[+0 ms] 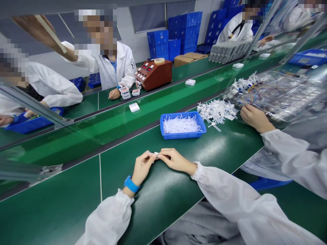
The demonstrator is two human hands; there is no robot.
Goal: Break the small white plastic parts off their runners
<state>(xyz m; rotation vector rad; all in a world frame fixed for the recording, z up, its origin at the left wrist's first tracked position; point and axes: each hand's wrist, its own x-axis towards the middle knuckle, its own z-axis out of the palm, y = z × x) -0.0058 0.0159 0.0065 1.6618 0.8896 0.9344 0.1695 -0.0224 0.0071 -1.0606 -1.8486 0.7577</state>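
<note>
Both of my hands meet over the green worktop (120,170), fingertips close together. Pinched between them is a small white piece (156,154), too small and too covered by fingers to name its kind. My left hand (143,167), with a blue band (131,184) at the wrist, closes thumb and fingers on its left side. From the right, my right hand (176,160) pinches the same piece. Just beyond my hands stands a blue tray (182,135) holding many thin white strips (181,124). Beside that tray lies a loose heap of white strips (217,110).
A co-worker's hand (257,118) is at the right, near clear plastic bags (278,93) with wired parts. Behind the worktop runs a green conveyor (158,98) carrying white boxes (134,107). Across it, other people sit near a brown control box (155,75).
</note>
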